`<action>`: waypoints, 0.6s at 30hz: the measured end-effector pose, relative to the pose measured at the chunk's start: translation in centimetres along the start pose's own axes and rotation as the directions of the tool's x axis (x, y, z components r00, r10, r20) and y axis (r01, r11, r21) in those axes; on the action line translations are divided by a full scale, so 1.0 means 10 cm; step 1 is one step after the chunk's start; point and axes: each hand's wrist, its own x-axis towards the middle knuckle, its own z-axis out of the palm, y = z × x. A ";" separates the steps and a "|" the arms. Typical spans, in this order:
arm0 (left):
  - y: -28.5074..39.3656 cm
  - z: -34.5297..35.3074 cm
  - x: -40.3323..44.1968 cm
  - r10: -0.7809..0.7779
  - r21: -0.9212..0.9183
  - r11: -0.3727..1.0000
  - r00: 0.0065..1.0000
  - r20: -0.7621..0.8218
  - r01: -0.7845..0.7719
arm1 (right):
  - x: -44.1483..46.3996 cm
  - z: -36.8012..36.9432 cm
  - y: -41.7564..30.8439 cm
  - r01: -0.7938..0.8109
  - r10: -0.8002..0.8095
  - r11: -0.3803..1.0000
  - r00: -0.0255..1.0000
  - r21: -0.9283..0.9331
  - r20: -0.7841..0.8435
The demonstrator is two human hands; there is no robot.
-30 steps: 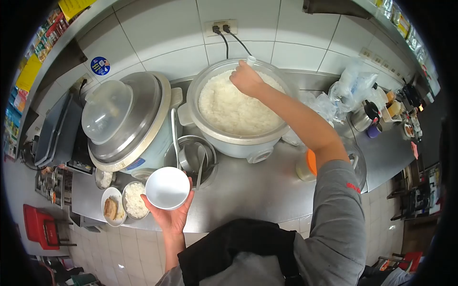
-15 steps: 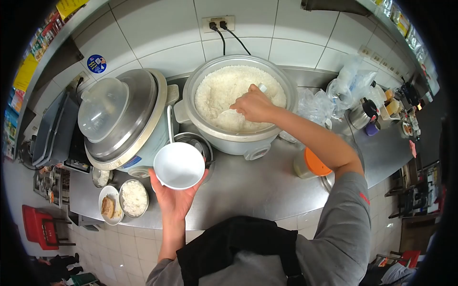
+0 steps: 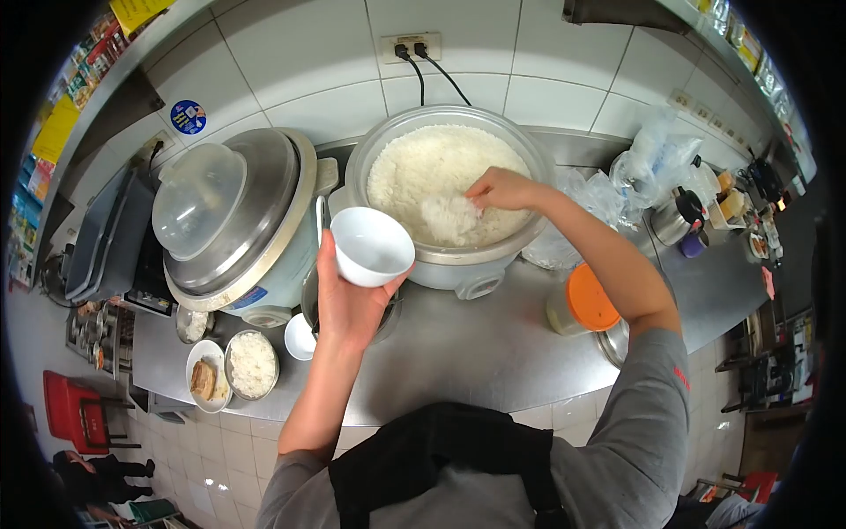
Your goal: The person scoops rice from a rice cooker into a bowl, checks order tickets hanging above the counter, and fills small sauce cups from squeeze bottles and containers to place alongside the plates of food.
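Observation:
My left hand is wrapped around the underside of a white bowl, tilted toward the rice cooker; its inside looks bare. In my right hand, closed over the cooker, is a rice paddle, mostly hidden by the hand and by a heaped clump of rice on it. Beneath the clump, cooked white rice fills the open rice cooker. Behind the bowl, a metal pot with a handle sticking up is partly covered by my left hand.
A second cooker with its lid on stands left. Nearer are a bowl of rice, a dish with a brown piece of food and a small white bowl. An orange-lidded container and plastic bags lie right.
My left hand has raised the bowl and brought it right, closer to the cooker. My right hand has shifted right, lifting a clump of rice. The small white bowl now shows.

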 end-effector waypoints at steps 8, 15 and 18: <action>-0.17 0.39 0.41 -0.060 -0.019 0.998 0.994 0.088 0.062 | -0.31 -0.27 -0.63 0.041 0.100 0.872 0.960 0.488 -0.260; -0.24 0.47 0.52 -0.103 -0.169 0.976 0.972 0.211 0.140 | -0.64 0.24 -1.14 0.110 -0.522 0.825 0.524 -0.555 -0.672; -0.23 0.45 0.49 -0.081 -0.215 0.970 0.984 0.159 0.114 | -0.63 0.26 -1.19 0.156 -0.600 0.785 0.436 -0.600 -0.671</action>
